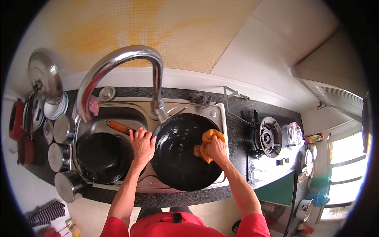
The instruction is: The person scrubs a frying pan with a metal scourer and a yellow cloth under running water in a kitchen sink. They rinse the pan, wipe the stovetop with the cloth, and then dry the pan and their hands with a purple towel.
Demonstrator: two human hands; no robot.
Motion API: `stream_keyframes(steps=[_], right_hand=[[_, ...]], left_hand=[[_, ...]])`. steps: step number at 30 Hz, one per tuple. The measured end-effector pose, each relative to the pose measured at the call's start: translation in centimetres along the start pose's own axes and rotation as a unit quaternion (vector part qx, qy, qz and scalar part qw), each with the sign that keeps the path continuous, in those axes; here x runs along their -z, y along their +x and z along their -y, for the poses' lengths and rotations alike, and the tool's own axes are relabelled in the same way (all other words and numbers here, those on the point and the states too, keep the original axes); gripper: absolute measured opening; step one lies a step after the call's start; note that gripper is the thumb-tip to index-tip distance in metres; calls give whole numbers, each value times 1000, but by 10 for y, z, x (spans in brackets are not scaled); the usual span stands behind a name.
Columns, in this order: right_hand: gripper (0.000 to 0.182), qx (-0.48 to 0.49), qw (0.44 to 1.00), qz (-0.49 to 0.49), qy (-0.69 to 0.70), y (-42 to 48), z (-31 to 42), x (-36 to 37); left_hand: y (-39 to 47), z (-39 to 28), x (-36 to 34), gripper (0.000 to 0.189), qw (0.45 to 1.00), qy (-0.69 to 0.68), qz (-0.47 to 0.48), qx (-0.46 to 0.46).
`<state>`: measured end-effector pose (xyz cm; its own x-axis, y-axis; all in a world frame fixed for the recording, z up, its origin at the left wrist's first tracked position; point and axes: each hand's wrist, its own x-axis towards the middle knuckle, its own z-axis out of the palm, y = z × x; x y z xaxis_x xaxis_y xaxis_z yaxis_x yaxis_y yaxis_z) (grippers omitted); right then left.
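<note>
A large black wok (183,157) with a wet, shiny inside rests over the right basin of a steel double sink (149,180). My right hand (217,148) grips a bunched orange cloth (207,145) against the wok's right inner wall. At the wok's left rim is my left hand (142,146), its fingers bent around a dark part near the orange-brown handle (118,126); what exactly it grips is partly hidden. A second black pan (100,157) lies in the left basin. The chrome faucet (130,50) arches above, its spout over the left basin.
Steel pots (66,183), stacked plates (56,109) and a large metal lid (46,77) stand left of the sink. A dark wire scourer (201,99) lies behind the wok. On the right are a gas burner (268,137) and a range hood (331,91).
</note>
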<state>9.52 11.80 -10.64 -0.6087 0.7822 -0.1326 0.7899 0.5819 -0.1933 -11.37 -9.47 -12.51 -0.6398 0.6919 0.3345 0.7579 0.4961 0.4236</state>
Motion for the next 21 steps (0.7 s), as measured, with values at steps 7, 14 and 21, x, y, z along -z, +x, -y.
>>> stream_keyframes(steps=[7, 14, 21], right_hand=[[29, 84, 993, 85, -16, -79, 1, -21], [31, 133, 981, 124, 66, -108, 62, -32], [35, 130, 984, 40, 112, -87, 67, -54]], left_hand=[[11, 21, 1, 19, 996, 16, 36, -80], [24, 26, 5, 24, 987, 41, 75, -133], [40, 63, 18, 44, 951, 13, 163, -265]])
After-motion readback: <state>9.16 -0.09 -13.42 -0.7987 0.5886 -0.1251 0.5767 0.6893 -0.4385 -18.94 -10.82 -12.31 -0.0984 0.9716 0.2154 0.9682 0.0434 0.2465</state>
